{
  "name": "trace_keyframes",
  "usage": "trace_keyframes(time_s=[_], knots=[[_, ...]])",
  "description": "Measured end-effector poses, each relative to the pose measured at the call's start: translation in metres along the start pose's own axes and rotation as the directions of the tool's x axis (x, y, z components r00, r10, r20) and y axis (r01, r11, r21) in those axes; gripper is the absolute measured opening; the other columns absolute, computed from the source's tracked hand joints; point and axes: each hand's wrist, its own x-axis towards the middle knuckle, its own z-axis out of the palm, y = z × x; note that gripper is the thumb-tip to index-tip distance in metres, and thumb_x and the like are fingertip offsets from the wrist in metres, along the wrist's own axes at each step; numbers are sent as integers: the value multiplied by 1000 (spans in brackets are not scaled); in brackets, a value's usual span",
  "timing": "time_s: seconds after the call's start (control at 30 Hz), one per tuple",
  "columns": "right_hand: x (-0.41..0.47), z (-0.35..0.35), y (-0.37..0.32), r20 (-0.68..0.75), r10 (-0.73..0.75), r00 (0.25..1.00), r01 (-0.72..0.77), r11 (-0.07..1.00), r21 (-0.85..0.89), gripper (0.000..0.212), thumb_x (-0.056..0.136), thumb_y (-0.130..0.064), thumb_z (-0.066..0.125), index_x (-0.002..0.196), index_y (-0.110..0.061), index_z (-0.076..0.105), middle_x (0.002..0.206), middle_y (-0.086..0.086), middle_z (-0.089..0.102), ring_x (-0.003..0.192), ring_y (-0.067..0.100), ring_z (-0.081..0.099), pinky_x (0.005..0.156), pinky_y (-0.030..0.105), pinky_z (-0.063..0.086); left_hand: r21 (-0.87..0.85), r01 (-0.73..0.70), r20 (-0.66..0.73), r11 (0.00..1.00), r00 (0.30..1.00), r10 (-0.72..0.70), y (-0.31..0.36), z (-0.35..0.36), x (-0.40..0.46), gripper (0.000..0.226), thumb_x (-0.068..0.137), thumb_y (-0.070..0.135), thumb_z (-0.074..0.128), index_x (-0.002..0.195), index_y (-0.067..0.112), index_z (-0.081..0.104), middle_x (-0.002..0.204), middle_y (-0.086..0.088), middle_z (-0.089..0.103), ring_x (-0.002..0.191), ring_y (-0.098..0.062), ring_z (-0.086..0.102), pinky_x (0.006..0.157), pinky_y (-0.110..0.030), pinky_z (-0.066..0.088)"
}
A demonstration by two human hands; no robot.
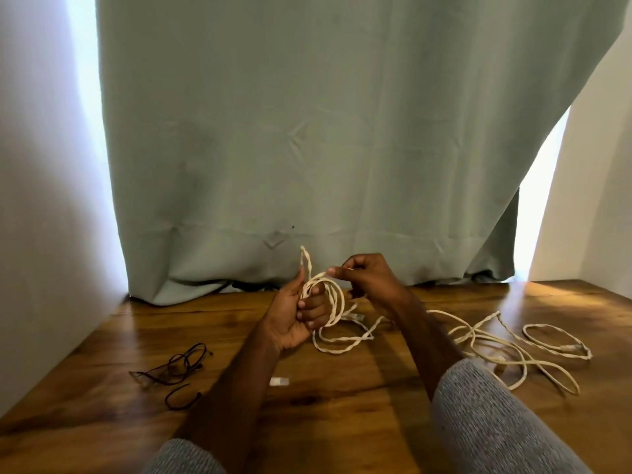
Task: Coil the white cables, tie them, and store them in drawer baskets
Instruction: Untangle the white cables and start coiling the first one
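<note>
Head view, looking down on a polished brown wooden counter (342,415) backed by a pale green fabric curtain (307,131). At far left lie thin black cords in loose loops (178,367), presumably ties set within reach for binding; just right of them, near the left forearm, rests a small clear plastic connector (278,381).

Left hand (294,319): raised above the counter, palm turned toward the right, its fingers (313,311) curled through a partly wound coil of cream-white twisted cable (330,302). This hand appears to serve as the former, holding the finished turns together so that they do not spring apart. One twisted end of the cable stands up above the thumb.

Right hand (371,278): held slightly higher and just beside the coil, thumb and forefinger pinching the strand at the coil's top, evidently to lay the next turn. Both forearms emerge from grey knitted sleeves (496,422).

From the coil the slack trails down onto the counter and runs rightward. At far right, more cream-white cable sprawls in a loose tangle (513,347), not yet coiled. No drawer baskets are in view; the task is judged to be at an early stage.
</note>
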Motion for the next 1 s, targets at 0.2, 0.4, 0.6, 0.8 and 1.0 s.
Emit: trace_keyframes(time_s=[0.2,0.4,0.6,0.8,1.0], knots=[[-36,16,32,135,101,986,-154,867,475,32,96,-33,65,107,-4,73,102,23,73,89,39,70,84,53,58,-125,-51,22,991,998,54,0,1,2,53,97,52,40,61,14,50,37,7,33,33,-5,15,34,-17,22],[-62,21,45,-64,13,998,2,972,235,29,88,-37,71,87,-9,65,66,8,63,54,19,57,53,29,49,-70,-76,44,995,996,79,-4,-18,0,44,70,38,89,65,12,53,40,7,33,33,-4,22,33,-18,27],[-62,-2,68,-6,5,1000,-6,981,-194,18,89,-38,75,95,-22,72,88,-3,76,82,10,73,74,34,60,13,65,-57,998,996,-64,-11,-18,2,34,94,33,56,69,10,51,41,8,28,30,-3,23,32,-19,25],[-46,-22,62,-69,-76,995,60,975,-215,22,87,-25,79,101,-21,62,74,-9,68,66,3,64,60,23,52,2,212,-21,977,977,-212,-23,-13,7,42,99,42,45,69,13,48,42,7,29,30,-5,25,31,-19,26],[-40,-36,37,36,-224,974,220,894,-391,45,86,-34,79,122,-31,52,88,-1,65,70,14,66,63,28,59,-39,212,-81,976,973,-215,-19,-14,9,48,98,52,42,66,16,44,42,6,29,30,-6,25,31,-19,25]])
